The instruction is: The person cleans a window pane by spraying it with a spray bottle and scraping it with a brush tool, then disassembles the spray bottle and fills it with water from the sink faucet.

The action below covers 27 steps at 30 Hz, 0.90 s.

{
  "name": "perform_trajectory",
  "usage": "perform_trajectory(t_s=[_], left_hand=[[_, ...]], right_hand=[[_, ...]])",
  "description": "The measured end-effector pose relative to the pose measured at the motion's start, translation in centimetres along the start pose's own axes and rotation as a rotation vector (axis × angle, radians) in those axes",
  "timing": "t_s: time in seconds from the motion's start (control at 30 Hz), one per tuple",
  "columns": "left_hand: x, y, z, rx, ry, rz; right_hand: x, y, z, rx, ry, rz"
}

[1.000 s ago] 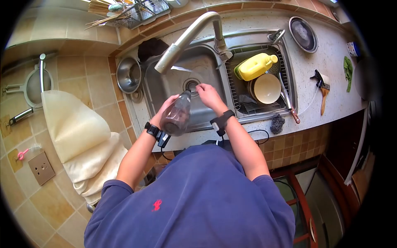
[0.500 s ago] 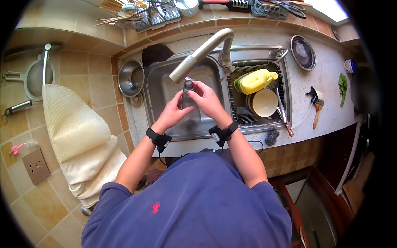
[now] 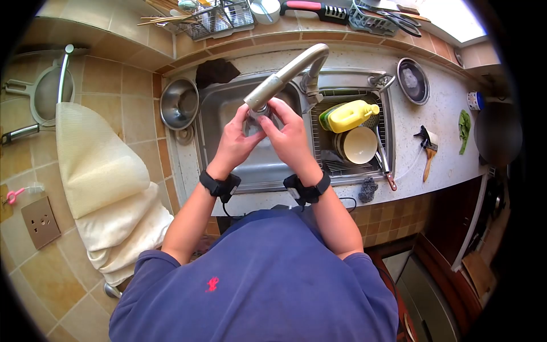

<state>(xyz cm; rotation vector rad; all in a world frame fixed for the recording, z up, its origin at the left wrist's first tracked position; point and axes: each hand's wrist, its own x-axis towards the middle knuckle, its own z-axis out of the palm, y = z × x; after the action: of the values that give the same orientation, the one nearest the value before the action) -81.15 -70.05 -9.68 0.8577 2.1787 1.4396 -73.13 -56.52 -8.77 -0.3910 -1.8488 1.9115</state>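
A clear, narrow-necked bottle (image 3: 253,124) is held over the left sink basin (image 3: 219,122), close under the spout of the metal faucet (image 3: 279,81). My left hand (image 3: 235,141) grips it from the left side. From the right, my right hand (image 3: 289,135) has its fingers around the upper part. The two hands nearly meet at the front, and most of the bottle is hidden behind fingers and faucet. Whether water is flowing I cannot tell.
Right of the basin, a rack (image 3: 336,165) holds a yellow jug (image 3: 350,115) and a bowl (image 3: 360,145). A steel bowl (image 3: 179,104) stands at left. On the right counter are a dark basin (image 3: 412,81), a brush (image 3: 430,154), a green cloth (image 3: 464,131) and a scouring pad (image 3: 368,189).
Both hands have brought the bottle up under the faucet spout, and its neck is now mostly covered. The view has shifted slightly.
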Motion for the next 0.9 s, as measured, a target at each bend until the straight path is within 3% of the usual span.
perform_trajectory(t_s=[0.3,0.9], left_hand=[[0.6,2.5,-0.6,0.036,0.049,0.117],[0.6,2.3,-0.1,0.031,0.14,0.145]], right_hand=[[0.3,-3.2,-0.3,0.028,0.001,-0.064],[0.8,-3.0,0.6,0.036,0.015,-0.021]])
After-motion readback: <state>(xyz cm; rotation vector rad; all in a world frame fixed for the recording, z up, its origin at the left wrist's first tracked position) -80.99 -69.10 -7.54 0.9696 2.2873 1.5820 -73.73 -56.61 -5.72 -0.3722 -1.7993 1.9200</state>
